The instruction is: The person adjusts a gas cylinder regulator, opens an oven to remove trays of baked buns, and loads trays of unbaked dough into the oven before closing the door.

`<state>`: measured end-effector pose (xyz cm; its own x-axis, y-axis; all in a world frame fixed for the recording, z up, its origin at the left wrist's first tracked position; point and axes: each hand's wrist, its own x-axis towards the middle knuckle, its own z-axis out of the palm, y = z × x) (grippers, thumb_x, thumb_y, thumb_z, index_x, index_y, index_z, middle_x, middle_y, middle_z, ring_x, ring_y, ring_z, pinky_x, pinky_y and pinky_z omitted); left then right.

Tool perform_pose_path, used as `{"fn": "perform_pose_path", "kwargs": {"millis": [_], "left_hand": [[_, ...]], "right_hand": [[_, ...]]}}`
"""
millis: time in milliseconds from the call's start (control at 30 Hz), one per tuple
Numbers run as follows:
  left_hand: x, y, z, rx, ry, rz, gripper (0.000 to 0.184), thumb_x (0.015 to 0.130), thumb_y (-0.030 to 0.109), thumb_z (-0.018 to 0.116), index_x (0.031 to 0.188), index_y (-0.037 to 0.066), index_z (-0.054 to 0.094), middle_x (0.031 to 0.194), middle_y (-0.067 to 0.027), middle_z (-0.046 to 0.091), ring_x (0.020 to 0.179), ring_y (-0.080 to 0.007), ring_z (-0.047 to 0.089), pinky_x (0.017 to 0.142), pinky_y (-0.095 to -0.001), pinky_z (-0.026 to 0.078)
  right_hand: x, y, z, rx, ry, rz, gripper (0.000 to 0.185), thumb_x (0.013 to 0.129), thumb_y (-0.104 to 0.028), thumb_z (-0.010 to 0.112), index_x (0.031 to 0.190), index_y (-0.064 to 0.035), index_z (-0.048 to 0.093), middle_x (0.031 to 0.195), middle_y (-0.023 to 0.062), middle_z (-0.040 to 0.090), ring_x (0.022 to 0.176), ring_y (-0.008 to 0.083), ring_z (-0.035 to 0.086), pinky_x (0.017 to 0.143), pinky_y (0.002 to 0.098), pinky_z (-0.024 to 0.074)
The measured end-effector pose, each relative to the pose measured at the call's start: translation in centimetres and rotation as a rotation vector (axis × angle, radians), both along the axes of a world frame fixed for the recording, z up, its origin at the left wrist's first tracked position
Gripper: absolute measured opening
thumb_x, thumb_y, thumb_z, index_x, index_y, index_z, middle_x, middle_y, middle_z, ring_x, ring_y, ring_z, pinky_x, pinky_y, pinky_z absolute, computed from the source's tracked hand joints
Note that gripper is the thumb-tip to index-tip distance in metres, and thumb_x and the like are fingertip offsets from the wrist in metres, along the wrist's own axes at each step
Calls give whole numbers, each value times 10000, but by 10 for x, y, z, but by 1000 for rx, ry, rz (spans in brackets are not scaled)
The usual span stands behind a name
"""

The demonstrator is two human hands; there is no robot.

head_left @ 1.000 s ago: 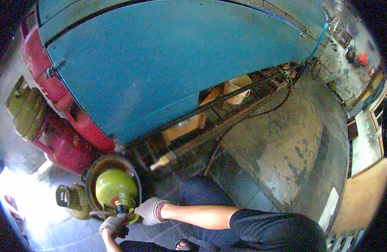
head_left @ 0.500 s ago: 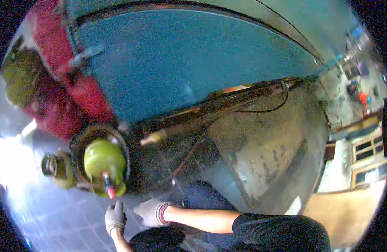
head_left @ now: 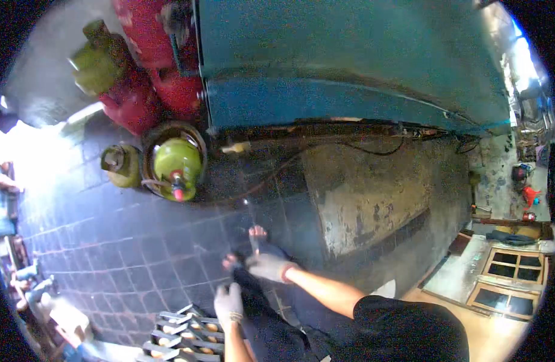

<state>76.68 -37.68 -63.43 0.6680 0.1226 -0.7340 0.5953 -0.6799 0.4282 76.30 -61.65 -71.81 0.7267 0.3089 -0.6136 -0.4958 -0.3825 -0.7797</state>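
My left hand [head_left: 229,301], in a pale knit glove, is low in the view with its fingers apart and nothing in them. Up and to the right is my right hand [head_left: 268,267], gloved too, its fingers stretched out loosely in front of my legs. Neither touches the green gas cylinder [head_left: 176,158], which sits in a round, dark-rimmed tub [head_left: 149,148] further off. On the cylinder's valve is a regulator with a red end [head_left: 178,190]. A hose [head_left: 268,178] runs along the floor nearby. Another green gas cylinder [head_left: 122,166] stands left of the tub.
Red gas cylinders [head_left: 132,105] stand behind, with a green one [head_left: 99,69] on top. A large blue panel [head_left: 350,96] spans the back. At the bottom is a dark slatted rack [head_left: 184,338] holding pale items. Bare feet [head_left: 257,231] show on the tiled floor [head_left: 120,241].
My left hand has moved away from the cylinder's regulator. Both hands are now nearer my body, and the view has shifted, showing more floor and the slatted rack.
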Motion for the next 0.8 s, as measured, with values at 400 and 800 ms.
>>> {"fn": "perform_pose_path", "kwargs": {"millis": [400, 800], "left_hand": [[-181, 90, 137, 25, 219, -291, 630, 1036, 504, 690, 1325, -38, 827, 1178, -242, 885, 1114, -401, 849, 993, -499, 631], [-302, 91, 235, 101, 246, -263, 589, 919, 373, 855, 1363, -12, 819, 1141, -182, 860, 1009, -316, 813, 897, -454, 635]], "right_hand": [[-232, -162, 285, -598, 289, -206, 533, 988, -367, 772, 1439, -94, 852, 1494, 208, 822, 1403, 414, 766, 1207, 498, 592], [-500, -225, 286, -534, 514, -594, 713, 1004, -441, 803, 1614, -77, 742, 1696, 235, 690, 1570, 456, 646, 1263, 548, 555]]}}
